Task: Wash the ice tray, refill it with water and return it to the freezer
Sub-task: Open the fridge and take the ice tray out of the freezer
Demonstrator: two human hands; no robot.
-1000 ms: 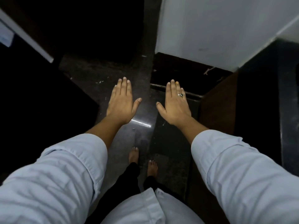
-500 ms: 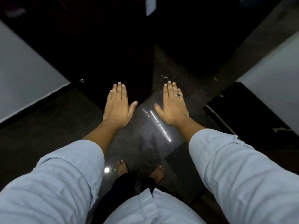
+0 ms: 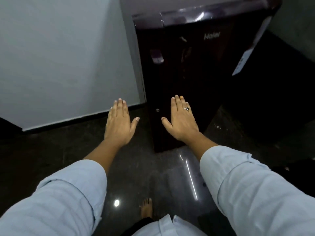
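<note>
Lettering reading "Haier" (image 3: 211, 35) stands in pale silver near the top of the door of a dark maroon, glossy single-door refrigerator (image 3: 187, 68), which is shut and stands upright against a pale grey-white wall (image 3: 68, 57). A small round keyhole (image 3: 157, 110) sits low on the door near its left edge, and a pale purple handle recess (image 3: 156, 56) shows higher up on the same side. On the refrigerator's right side panel a long white label strip (image 3: 245, 55) runs downward; its print is too small to read.

Only the head view is given. Both arms reach forward and down, palms facing the floor, with pale blue sleeves rolled up on the forearms. The left hand (image 3: 119, 123) is spread flat with the fingers together and the thumb out, holding nothing, over the dark polished stone floor (image 3: 51, 150) just left of the refrigerator. The right hand (image 3: 182, 121) is likewise flat and empty, in front of the lower part of the door; whether it touches the door cannot be told. A dark-stoned ring (image 3: 186, 108) sits on one finger. One bare foot (image 3: 146, 208) shows below.

The ice tray is not visible anywhere; the door hides the freezer.
</note>
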